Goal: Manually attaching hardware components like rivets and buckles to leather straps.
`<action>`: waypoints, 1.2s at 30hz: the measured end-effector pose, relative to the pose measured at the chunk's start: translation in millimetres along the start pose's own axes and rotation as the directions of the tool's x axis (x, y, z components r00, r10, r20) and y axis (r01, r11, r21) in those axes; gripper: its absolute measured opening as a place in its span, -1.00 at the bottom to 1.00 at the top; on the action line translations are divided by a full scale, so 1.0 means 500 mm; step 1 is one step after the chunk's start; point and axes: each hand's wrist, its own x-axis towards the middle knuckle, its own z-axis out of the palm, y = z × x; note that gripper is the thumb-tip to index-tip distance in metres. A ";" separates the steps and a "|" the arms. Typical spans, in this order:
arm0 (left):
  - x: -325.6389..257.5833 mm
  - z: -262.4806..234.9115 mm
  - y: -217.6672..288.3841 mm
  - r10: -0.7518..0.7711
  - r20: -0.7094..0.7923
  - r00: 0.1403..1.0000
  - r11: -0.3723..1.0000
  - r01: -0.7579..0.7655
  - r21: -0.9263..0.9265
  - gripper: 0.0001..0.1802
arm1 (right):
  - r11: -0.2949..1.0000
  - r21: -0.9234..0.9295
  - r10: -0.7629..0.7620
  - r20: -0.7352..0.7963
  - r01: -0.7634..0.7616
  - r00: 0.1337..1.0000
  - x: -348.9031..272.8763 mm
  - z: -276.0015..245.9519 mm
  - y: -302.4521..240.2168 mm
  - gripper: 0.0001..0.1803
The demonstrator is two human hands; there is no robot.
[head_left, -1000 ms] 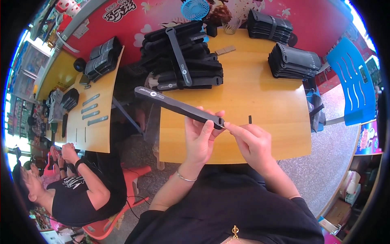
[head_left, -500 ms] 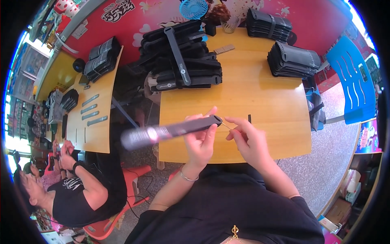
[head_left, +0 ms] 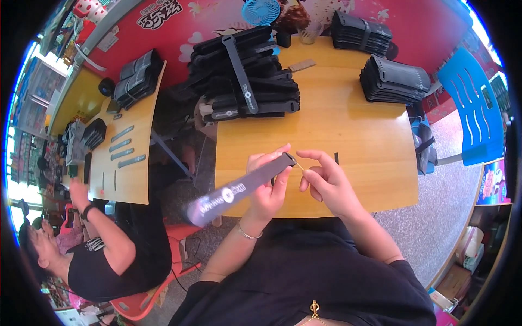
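Above the near part of the wooden table, my left hand grips a long dark grey strap-like sleeve with white print near one end. The far end of that sleeve slants down to the left, past the table edge. My right hand pinches a thin gold-coloured pin-like stick between thumb and fingers. The stick's tip meets the upper end of the sleeve, where a small opening shows; how deep it goes I cannot tell. A short black strip lies on the table beyond my right hand.
A heap of similar black sleeves covers the far left. Stacked black bundles sit at the far right, near a blue chair. On the left, another person sits at a second table holding grey pieces.
The sleeve's free end has swung down and toward me, its print now readable rather than smeared. My right hand stays at the sleeve's end. The other person's hand has moved up and left.
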 end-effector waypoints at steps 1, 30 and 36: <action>0.000 0.006 0.004 -0.108 -0.051 0.993 0.982 0.099 -0.158 -0.56 | 0.959 0.259 0.108 0.035 -0.114 0.994 0.001 0.001 0.002 -0.65; 0.003 -0.001 0.023 -0.428 0.060 0.902 0.825 0.417 -0.381 -0.24 | 0.916 -0.274 -0.348 -0.177 0.293 0.921 0.019 0.046 0.050 -0.80; -0.005 -0.013 0.031 -0.422 0.085 0.903 0.834 0.424 -0.353 -0.26 | 0.856 -0.411 -0.413 -0.174 0.315 0.894 0.035 0.033 0.038 -0.82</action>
